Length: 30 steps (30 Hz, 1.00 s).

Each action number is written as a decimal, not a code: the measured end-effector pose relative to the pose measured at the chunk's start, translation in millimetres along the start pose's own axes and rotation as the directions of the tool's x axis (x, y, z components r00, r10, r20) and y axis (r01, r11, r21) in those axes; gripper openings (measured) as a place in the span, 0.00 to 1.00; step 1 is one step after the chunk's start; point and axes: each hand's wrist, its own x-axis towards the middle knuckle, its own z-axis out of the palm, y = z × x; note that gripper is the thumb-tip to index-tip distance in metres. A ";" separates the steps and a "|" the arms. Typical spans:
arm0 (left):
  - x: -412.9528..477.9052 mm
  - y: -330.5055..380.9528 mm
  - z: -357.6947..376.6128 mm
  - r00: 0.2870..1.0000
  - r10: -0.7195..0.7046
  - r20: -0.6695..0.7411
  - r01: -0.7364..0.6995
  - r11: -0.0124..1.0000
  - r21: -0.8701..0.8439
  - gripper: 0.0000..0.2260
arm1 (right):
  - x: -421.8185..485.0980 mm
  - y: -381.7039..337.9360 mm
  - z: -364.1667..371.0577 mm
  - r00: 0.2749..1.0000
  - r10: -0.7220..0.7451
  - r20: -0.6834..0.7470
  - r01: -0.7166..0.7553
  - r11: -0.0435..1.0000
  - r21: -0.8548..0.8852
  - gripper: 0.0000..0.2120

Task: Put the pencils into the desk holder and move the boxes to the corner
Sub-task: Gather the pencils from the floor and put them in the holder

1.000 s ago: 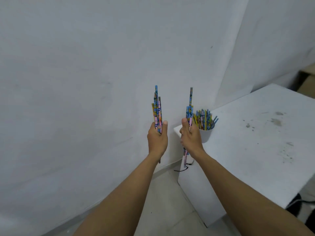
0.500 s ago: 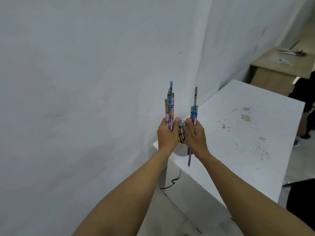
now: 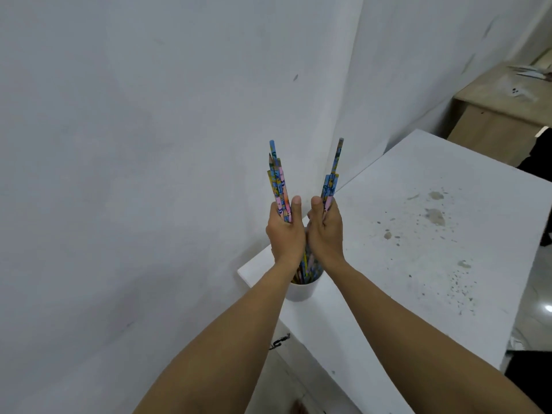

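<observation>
My left hand (image 3: 285, 231) grips an upright bundle of several patterned pencils (image 3: 277, 183). My right hand (image 3: 325, 231) grips a smaller bundle of patterned pencils (image 3: 332, 180), one sticking up higher than the rest. Both hands are side by side, directly above a white cup-shaped desk holder (image 3: 301, 289). The holder stands on the near left corner of a white table (image 3: 433, 264) and has several pencils (image 3: 306, 268) in it, mostly hidden by my wrists. No boxes are in view.
A white wall runs close along the left of the table. The tabletop has grey stains and specks at the right. A wooden desk (image 3: 501, 115) with papers stands at the far right. A black cable (image 3: 279, 342) hangs below the table's edge.
Both hands, each holding its pencils, moved from left of the holder to right above it and came closer together. The view has shifted nearer to the table corner.
</observation>
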 end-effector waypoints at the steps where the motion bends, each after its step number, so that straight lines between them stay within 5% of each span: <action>1: 0.0 -9.2 3.2 1.000 -0.021 -0.006 0.021 1.000 0.003 0.10 | 1.1 6.8 2.1 1.000 0.003 0.012 -0.003 1.000 0.004 0.15; 16: -10.4 -80.7 6.7 0.997 -0.061 -0.038 0.066 0.983 0.170 0.09 | -10.1 85.1 9.1 0.982 0.105 0.160 -0.109 0.994 0.018 0.06; 30: 10.4 -66.2 -1.4 0.982 0.007 0.188 -0.089 0.899 0.428 0.09 | 5.7 81.9 9.7 0.975 0.045 0.219 -0.025 0.995 -0.094 0.12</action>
